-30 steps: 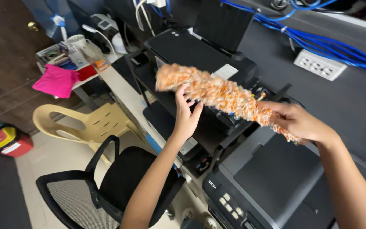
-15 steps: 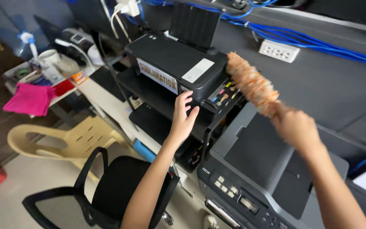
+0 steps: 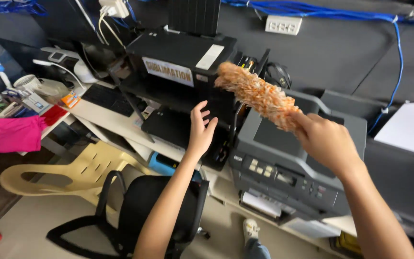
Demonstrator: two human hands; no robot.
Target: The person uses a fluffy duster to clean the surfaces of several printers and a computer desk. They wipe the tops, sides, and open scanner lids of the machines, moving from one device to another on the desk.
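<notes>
A: The duster [image 3: 257,96] in the right hand [image 3: 325,140] looks like shaggy chenille cloth, orange and white, rough and fluffy.

B: And the black printer [image 3: 180,52] on the shelf?

A: Matt plastic, with a smooth paper label on its front. The grey printer [image 3: 293,163] beside it is matt plastic too, its buttons slightly glossy.

B: The seats?

A: The cream chair [image 3: 80,170] is smooth moulded plastic; the office chair [image 3: 147,204] probably has a mesh back, though it's dark there. The pink rag [image 3: 15,134] is soft cloth. The blue cables [image 3: 312,9] are glossy plastic-sheathed.
</notes>
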